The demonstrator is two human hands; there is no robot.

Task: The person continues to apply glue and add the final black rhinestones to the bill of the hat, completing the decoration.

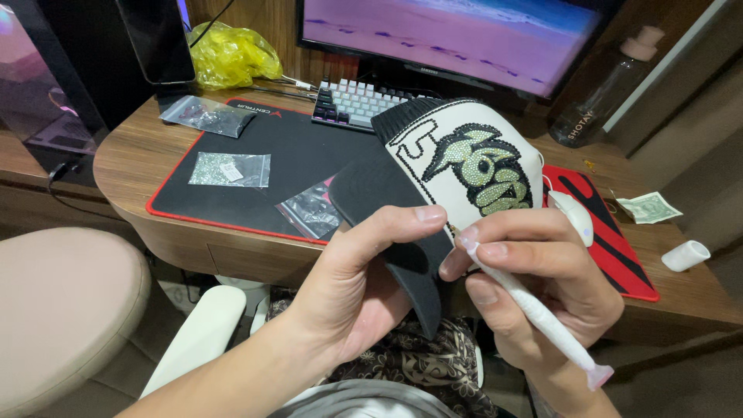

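My left hand [352, 282] grips the black brim of a cap [457, 155], thumb across the brim's top. The cap has a white front panel with a rhinestone figure in green and black. My right hand [534, 286] holds a white pen-shaped picker tool [534, 306], its tip touching the lower edge of the white panel. Both hands are above my lap, in front of the desk edge.
The wooden desk [147, 155] carries a black mat with red edging [271, 147], small clear bags of stones [231, 169], a keyboard [356, 102], a monitor [457, 31], a white mouse [576, 215], a bottle [600, 101], a banknote [650, 207] and a beige stool [62, 310] at left.
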